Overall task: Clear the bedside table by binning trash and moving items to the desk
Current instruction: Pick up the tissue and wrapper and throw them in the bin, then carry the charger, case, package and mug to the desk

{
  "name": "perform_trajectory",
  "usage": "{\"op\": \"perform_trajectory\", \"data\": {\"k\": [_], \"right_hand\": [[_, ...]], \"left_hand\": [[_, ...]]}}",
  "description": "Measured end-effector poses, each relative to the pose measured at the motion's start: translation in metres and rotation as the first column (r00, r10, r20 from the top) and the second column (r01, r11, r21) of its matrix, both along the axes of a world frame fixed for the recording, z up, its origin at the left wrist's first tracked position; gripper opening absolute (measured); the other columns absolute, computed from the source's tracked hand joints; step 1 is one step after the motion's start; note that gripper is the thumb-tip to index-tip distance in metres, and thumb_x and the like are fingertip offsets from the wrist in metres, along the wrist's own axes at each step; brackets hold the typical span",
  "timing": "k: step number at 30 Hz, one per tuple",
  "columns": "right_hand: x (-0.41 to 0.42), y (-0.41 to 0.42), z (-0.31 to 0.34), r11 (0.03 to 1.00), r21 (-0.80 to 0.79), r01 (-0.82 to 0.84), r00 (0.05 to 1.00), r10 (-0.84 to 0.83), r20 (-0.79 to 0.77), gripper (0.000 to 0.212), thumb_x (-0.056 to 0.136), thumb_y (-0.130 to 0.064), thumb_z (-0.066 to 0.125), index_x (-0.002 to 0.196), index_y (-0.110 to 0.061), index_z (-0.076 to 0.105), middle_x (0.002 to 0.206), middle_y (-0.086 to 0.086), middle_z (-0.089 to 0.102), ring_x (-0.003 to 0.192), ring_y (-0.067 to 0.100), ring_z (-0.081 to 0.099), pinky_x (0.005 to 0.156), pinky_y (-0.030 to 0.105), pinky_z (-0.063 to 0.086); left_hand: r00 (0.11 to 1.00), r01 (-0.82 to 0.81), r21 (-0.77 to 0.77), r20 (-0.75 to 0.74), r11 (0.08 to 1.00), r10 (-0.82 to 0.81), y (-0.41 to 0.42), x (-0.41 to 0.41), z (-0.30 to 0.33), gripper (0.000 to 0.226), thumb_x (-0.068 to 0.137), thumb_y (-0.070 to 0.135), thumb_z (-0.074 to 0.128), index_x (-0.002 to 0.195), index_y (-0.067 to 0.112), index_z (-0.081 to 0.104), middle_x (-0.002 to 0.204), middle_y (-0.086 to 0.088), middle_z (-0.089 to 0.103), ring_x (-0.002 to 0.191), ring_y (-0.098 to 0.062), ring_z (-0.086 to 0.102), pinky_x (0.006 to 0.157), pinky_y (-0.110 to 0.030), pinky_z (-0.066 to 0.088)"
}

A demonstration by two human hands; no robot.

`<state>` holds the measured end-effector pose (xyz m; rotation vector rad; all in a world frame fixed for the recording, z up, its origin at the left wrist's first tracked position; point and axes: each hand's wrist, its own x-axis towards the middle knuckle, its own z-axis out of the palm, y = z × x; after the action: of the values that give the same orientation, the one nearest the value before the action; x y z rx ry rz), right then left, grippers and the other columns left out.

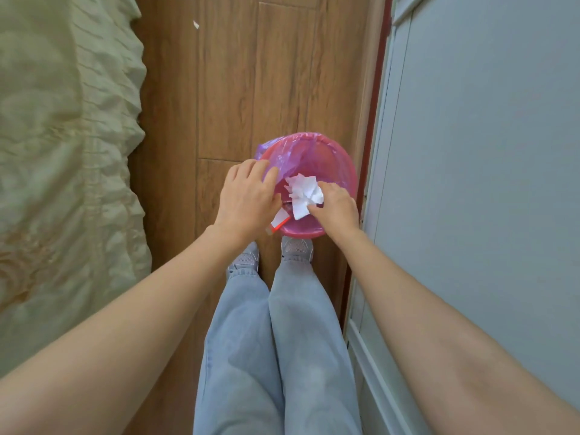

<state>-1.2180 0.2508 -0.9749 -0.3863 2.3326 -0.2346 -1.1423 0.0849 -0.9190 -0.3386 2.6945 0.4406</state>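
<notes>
Right hand (335,208) first: the fingers are curled around a wad of crumpled white paper (303,193), thumb tucked under it, so it's gripping the wad directly over the open mouth of the bin. Most of the fingertips are buried behind the paper, so I can't say how tightly they close.

Left hand (248,196) is trickier. The fingers are bent down over the near-left edge of the bin, on the purple bin liner (284,155), and a small white-and-red wrapper (279,221) pokes out from under the palm. Whether the hand is actually holding that wrapper or just the liner, I honestly can't tell, because the back of the hand covers all of it.

The pink bin (342,171) sits on the wood floor (226,89), just beside a grey door panel (477,152) on the right. Its near rim is partly hidden by both hands, and what's inside is hard to make out.

Below that: pale jeans (276,340) and grey trainers (296,248), toes right up against the bin. Greenish rumpled bedding (62,136) runs down the left, cut off by the frame. There's a tiny white scrap (196,25) on the floor far up top, too small to identify. The bedside table and desk aren't in view.
</notes>
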Motion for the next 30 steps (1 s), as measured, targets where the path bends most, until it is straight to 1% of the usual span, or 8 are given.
{"op": "perform_trajectory", "data": {"k": [5,7,10,14,18,23,26,30], "right_hand": [[-0.007,-0.005,0.018,0.998,-0.025,-0.063,0.993,0.060,-0.106,0.046,0.092,-0.030,0.053,0.133,-0.007,0.050,0.135,0.011,0.052,0.131,0.025,0.039,0.107,0.039,0.033],[-0.009,-0.007,0.039,0.996,-0.037,-0.084,0.991,0.079,-0.107,0.048,0.094,-0.030,0.051,0.136,-0.008,0.046,0.143,0.011,0.046,0.138,0.026,0.030,0.113,0.040,0.026],[-0.009,-0.014,0.082,0.993,-0.066,-0.103,0.982,0.091,-0.164,0.047,0.096,-0.030,0.048,0.137,-0.008,0.045,0.146,0.011,0.042,0.140,0.026,0.027,0.116,0.041,0.022],[-0.004,-0.032,0.158,0.989,-0.090,-0.116,0.969,0.093,-0.231,0.047,0.098,-0.033,0.044,0.138,-0.009,0.044,0.147,0.009,0.041,0.142,0.026,0.024,0.116,0.042,0.022],[0.005,-0.051,0.246,0.982,-0.113,-0.153,0.953,0.116,-0.281,0.049,0.096,-0.035,0.046,0.140,-0.012,0.042,0.149,0.009,0.037,0.143,0.025,0.021,0.115,0.042,0.020],[0.024,-0.069,0.351,0.973,-0.167,-0.160,0.932,0.093,-0.352,0.049,0.097,-0.038,0.043,0.140,-0.013,0.042,0.150,0.008,0.037,0.144,0.024,0.019,0.116,0.043,0.019],[0.042,-0.075,0.400,0.957,-0.207,-0.202,0.914,0.108,-0.391,0.048,0.097,-0.038,0.044,0.138,-0.014,0.044,0.149,0.007,0.039,0.144,0.024,0.021,0.116,0.044,0.020],[0.063,-0.081,0.447,0.945,-0.215,-0.245,0.901,0.141,-0.409,0.048,0.097,-0.041,0.043,0.138,-0.017,0.043,0.149,0.006,0.039,0.143,0.023,0.021,0.118,0.043,0.019]], "left_hand": [[0.996,-0.066,-0.032,-0.068,0.997,0.063,-0.014,-0.001,0.015,0.037,0.086,0.021,0.045,0.117,0.004,0.060,0.123,-0.013,0.060,0.115,-0.032,0.053,0.094,-0.040,0.038],[0.991,-0.098,-0.041,-0.096,0.994,0.094,-0.022,-0.001,0.028,0.035,0.087,0.022,0.046,0.114,0.005,0.061,0.121,-0.011,0.061,0.114,-0.031,0.054,0.092,-0.040,0.039],[0.980,-0.130,-0.031,-0.157,0.991,0.124,-0.032,-0.001,0.062,0.031,0.086,0.020,0.050,0.109,0.004,0.062,0.115,-0.013,0.064,0.109,-0.032,0.057,0.089,-0.041,0.042],[0.957,-0.186,-0.027,-0.231,0.982,0.175,-0.049,0.004,0.127,0.033,0.084,0.021,0.055,0.109,0.002,0.063,0.115,-0.016,0.065,0.106,-0.035,0.059,0.087,-0.043,0.045],[0.938,-0.281,-0.006,-0.213,0.960,0.273,-0.067,0.015,0.203,0.039,0.089,0.024,0.054,0.123,0.004,0.057,0.128,-0.014,0.058,0.118,-0.032,0.052,0.096,-0.043,0.039],[0.908,-0.336,0.021,-0.259,0.942,0.329,-0.082,0.041,0.296,0.041,0.090,0.023,0.055,0.125,0.003,0.056,0.128,-0.015,0.058,0.118,-0.032,0.051,0.099,-0.044,0.039],[0.881,-0.371,0.033,-0.305,0.928,0.363,-0.085,0.066,0.347,0.042,0.089,0.023,0.058,0.125,0.003,0.057,0.126,-0.015,0.059,0.117,-0.032,0.052,0.097,-0.045,0.041],[0.864,-0.419,0.022,-0.298,0.908,0.406,-0.089,0.106,0.401,0.044,0.089,0.024,0.058,0.127,0.004,0.056,0.127,-0.014,0.058,0.119,-0.030,0.051,0.099,-0.044,0.041]]}}
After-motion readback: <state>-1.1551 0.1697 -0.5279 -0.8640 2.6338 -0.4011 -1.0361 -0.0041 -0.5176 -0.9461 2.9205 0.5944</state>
